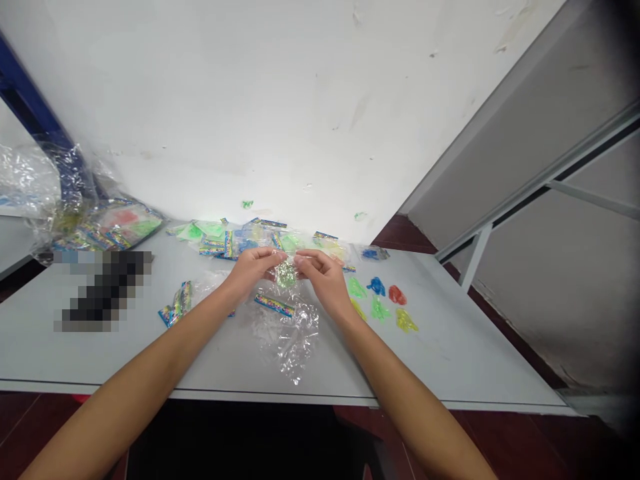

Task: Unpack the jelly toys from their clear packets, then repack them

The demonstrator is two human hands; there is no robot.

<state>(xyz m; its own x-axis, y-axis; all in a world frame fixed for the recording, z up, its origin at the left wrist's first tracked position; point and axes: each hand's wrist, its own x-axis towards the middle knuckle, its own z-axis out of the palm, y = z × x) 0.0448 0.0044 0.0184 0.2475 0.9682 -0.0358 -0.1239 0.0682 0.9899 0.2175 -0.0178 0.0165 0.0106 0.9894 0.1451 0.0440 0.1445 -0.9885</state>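
Pinching green-tinted clear plastic (287, 275) with left grip (253, 268) and right grip (324, 272) over the bench (465, 353), left of small coloured pieces (380, 309).

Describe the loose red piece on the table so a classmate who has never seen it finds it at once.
On the grey table, find the right hand. To its right lies a group of coloured pieces; the red piece ends the far row, beside a blue piece and beyond a yellow piece. It is the only red one in that group.
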